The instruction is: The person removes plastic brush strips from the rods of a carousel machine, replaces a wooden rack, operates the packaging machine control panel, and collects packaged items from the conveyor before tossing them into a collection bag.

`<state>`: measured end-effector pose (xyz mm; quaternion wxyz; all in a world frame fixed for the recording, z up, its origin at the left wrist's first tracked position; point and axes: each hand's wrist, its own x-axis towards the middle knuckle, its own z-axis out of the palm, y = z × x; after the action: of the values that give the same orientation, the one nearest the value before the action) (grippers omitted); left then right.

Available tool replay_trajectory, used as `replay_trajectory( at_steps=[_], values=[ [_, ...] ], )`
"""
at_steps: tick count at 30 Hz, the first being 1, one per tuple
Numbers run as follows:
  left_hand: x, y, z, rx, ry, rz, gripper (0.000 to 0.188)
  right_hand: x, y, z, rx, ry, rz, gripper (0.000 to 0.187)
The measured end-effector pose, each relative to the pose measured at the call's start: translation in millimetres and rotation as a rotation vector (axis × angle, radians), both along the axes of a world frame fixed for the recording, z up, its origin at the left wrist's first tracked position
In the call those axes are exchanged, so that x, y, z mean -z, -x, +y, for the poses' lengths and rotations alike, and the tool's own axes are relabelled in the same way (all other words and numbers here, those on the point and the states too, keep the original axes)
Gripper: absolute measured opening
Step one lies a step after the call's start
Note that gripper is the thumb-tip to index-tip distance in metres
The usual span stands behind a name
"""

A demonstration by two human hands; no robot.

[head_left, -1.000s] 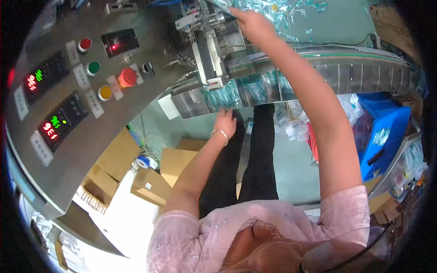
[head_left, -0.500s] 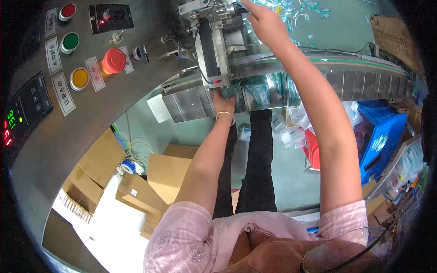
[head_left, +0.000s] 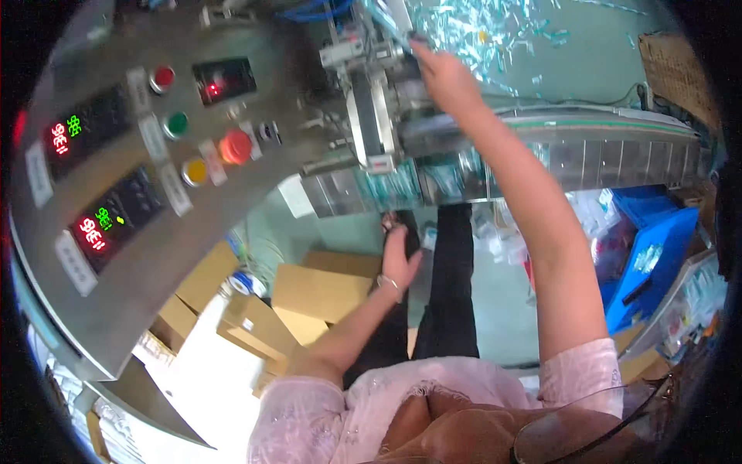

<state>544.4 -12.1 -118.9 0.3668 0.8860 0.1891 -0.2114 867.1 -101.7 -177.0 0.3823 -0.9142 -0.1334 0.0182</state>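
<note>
My right hand (head_left: 450, 80) is raised at the machine's far side, fingers closed on the end of a thin light-blue strip (head_left: 386, 25) that slants up to the top edge. Just left of that hand stands a metal arm assembly (head_left: 372, 116) with a dark belt. My left hand (head_left: 400, 261) hangs below the near side of the metal conveyor (head_left: 332, 193), holding nothing, its fingers apart above my dark trousers. Teal-and-clear packets (head_left: 389, 185) lie in the conveyor's compartments under the metal arm; my right forearm covers part of the row.
A control panel with a red emergency button (head_left: 236, 146) and lit displays fills the left. Teal scraps (head_left: 495, 39) litter the floor beyond the conveyor. Cardboard boxes (head_left: 321, 292) stand at lower left, and a blue bin (head_left: 653, 263) is at right.
My left hand has come out of the conveyor compartment and drawn back toward me. More of the light-blue strip shows at my right hand. The view has shifted, revealing more of the control panel.
</note>
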Motion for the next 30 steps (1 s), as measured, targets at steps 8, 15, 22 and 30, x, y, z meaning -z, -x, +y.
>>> replay_trajectory(
  at_steps=[8,15,22,30],
  values=[
    [-55.7,-12.9,-37.8,0.141,0.243,0.051,0.038,-16.6,-3.8,4.7,-0.048,-0.016,0.167,0.041],
    [-81.8,-12.8,-48.9,0.220,0.366,0.289,0.035,-8.9,-5.2,-4.8,-0.100,0.079,0.234,0.047],
    [-171.6,-40.9,-69.1,0.257,0.568,0.304,0.034,-6.4,-1.1,7.8,-0.127,0.123,0.228,0.046],
    [-207.8,-46.0,-88.7,0.216,0.929,0.192,0.033,-18.7,2.1,18.4,-0.110,0.168,0.290,0.047]
  ],
)
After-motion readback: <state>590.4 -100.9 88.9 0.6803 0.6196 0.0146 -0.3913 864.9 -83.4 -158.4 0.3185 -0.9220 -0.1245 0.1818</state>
